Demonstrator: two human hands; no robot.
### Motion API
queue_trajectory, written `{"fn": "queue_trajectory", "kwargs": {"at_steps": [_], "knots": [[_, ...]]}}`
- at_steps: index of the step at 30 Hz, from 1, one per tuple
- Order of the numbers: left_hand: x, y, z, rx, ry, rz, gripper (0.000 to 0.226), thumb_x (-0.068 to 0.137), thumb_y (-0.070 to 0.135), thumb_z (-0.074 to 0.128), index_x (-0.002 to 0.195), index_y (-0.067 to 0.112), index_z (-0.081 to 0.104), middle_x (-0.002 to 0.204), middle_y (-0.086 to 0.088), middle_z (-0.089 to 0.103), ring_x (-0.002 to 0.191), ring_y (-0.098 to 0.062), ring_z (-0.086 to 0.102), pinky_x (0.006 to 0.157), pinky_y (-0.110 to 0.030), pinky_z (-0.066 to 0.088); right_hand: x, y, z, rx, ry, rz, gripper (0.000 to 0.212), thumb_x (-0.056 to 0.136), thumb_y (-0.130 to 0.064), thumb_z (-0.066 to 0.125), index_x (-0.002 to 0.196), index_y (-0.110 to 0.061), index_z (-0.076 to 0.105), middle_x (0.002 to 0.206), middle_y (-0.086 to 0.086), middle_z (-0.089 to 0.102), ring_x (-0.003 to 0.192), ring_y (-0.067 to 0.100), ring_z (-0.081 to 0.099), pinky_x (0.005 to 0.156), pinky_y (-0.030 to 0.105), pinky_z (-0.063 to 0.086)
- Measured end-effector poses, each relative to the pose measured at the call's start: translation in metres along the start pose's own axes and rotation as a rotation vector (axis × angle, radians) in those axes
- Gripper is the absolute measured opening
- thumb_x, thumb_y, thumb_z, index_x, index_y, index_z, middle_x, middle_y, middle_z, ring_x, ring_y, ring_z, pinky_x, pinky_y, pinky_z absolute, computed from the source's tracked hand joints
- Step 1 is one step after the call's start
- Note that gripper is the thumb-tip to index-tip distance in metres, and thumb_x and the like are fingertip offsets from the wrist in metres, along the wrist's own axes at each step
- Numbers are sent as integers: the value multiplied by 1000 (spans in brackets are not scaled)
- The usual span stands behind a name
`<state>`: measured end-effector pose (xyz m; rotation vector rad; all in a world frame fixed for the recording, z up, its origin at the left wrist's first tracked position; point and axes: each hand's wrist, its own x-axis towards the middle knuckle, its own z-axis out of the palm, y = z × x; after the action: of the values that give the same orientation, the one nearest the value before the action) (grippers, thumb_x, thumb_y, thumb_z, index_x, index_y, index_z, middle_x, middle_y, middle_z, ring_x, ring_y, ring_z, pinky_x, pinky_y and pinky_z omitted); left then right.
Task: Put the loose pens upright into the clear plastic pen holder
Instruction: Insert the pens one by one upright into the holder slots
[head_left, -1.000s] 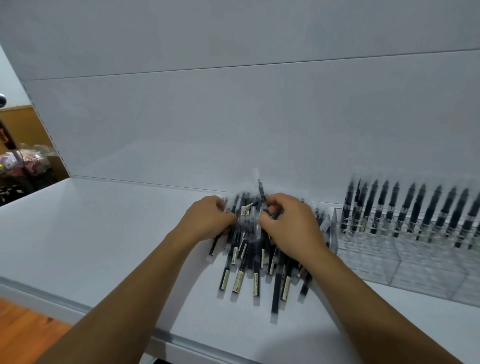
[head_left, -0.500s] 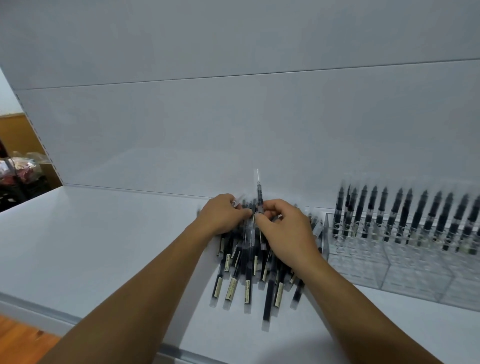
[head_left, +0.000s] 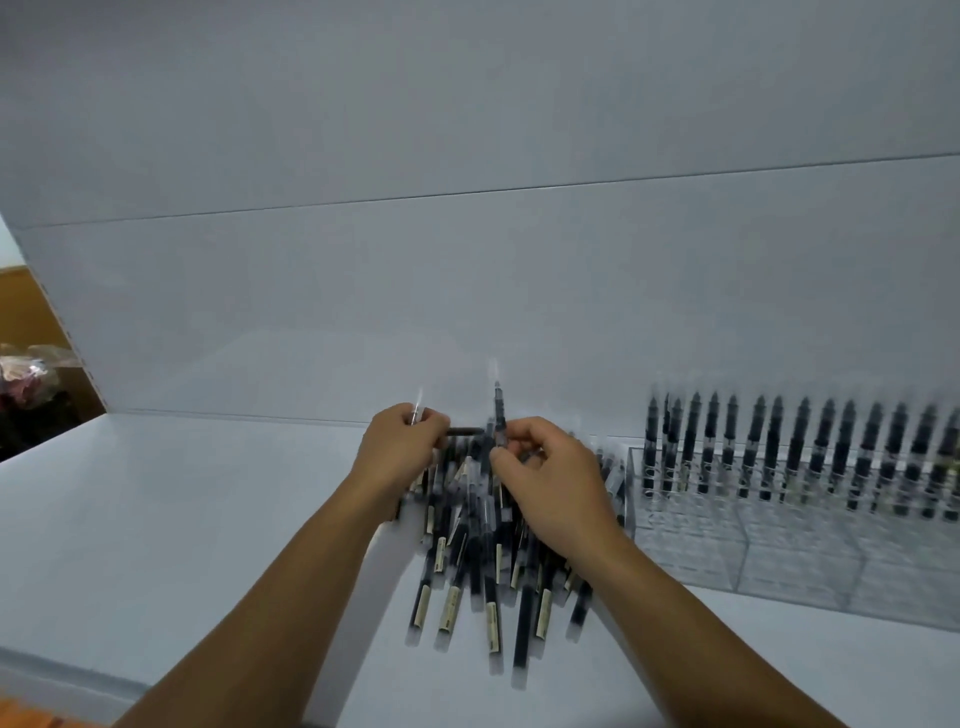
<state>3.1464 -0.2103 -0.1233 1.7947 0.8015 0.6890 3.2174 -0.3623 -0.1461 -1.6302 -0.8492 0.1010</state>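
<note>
The loose pens (head_left: 492, 616) are heaped on the surface (head_left: 182, 519) just left of the pen holder (head_left: 691, 551). The blur does not allow it to be told whether the nearest of them touch its end wall. The back row of the pen holder is filled with standing pens (head_left: 795, 447), while its nearer cells look unoccupied.

Both hands are set over the far part of the heap, left of the pen holder. The right hand (head_left: 556, 488) is curled narrowly, and a raised pen (head_left: 500, 410) is pinched at its lower part between thumb and fingertips and held nearly upright. The left hand (head_left: 400, 452) is likewise closed round a second pen (head_left: 418, 410), of which only a clear end is shown above the knuckles. A dark barrel (head_left: 465, 431) lies crosswise between the hands, and whether it is gripped cannot be told.

The pens are judged to be light, stiff and smooth-barrelled, so slipping and rolling are to be expected rather than bending. A light pinch at mid-barrel is thought best, so that the lower end is left free to be guided into a cell. The pen holder is probably light too and could be nudged if a pen is pressed in at a slant.
</note>
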Motion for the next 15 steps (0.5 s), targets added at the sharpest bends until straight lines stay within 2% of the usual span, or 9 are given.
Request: {"fn": "queue_trajectory", "kwargs": {"at_steps": [3,6,15], "knots": [[-1,5,-5,-122,35,-35,12,90,19,59,92,9,65,82,-5,67,59,-16,47,53,-26,40,1,-2,-2,-20,-1,-3,6,91,-21,63,92,-27,63,80,-8,59,60,-4,51,57,9,43],[-4,9,-7,-250,34,-54,12,93,19,58,99,11,64,86,-3,65,56,-12,45,46,-20,37,2,-6,-7,-16,-2,2,4,91,-22,62,94,-24,64,79,-8,58,54,-1,47,54,12,41],[-28,29,31,-543,-201,38,18,92,28,64,105,15,67,75,8,69,50,-6,48,43,-17,35,7,-33,-61,-23,31,-77,13,91,-21,63,102,-27,64,82,-14,60,48,1,46,49,14,41]]}}
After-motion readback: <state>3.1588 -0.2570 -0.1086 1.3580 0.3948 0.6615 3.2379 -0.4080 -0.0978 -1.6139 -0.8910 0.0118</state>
